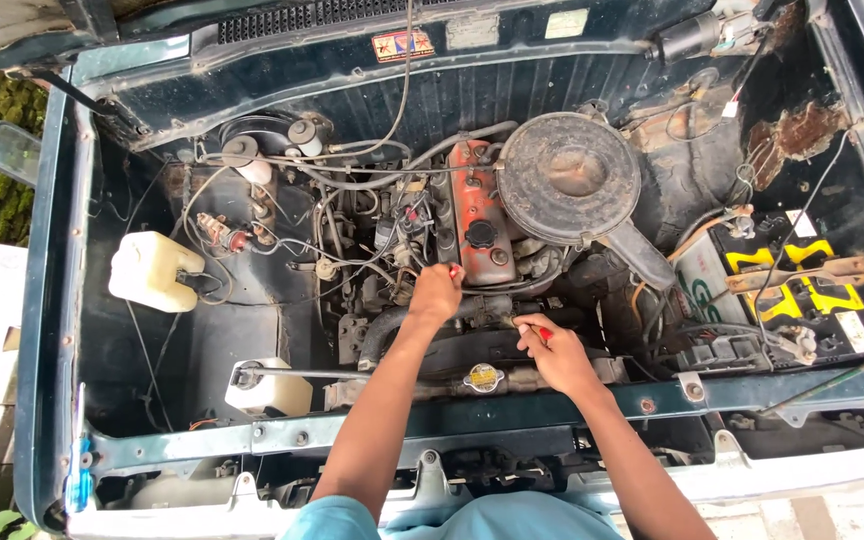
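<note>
Seen from above, a person leans over the open engine bay [202, 330] of an old dark green car, both arms stretched in from the bottom of the frame toward the middle.

The left hand [436, 293], just left of centre, is clenched around a small tool with a red tip [455, 270], probably a screwdriver handle; the tip shows only as a red spot at the top of the fist, beside the lower end of the rusty red engine cover [477, 215]. The fist is turned knuckles up, which suits pressing or turning the tool down into the parts below it.

The right hand [555, 352], slightly lower and to the right, pinches a second red-handled tool [544, 332] between fingers and thumb, its metal end pointing left toward the black hose [392, 330] that curves under the left hand. The light pinch suits fine, careful placing, not force.

The round black air filter housing [569, 177] sits above the right hand, clear of both. A brass-coloured radiator cap [483, 377] lies between the two forearms near the front crossbar. The battery [792, 290] with yellow caps sits at the right edge, and a white fluid bottle [152, 270] at the left, both well apart from the hands.
</note>
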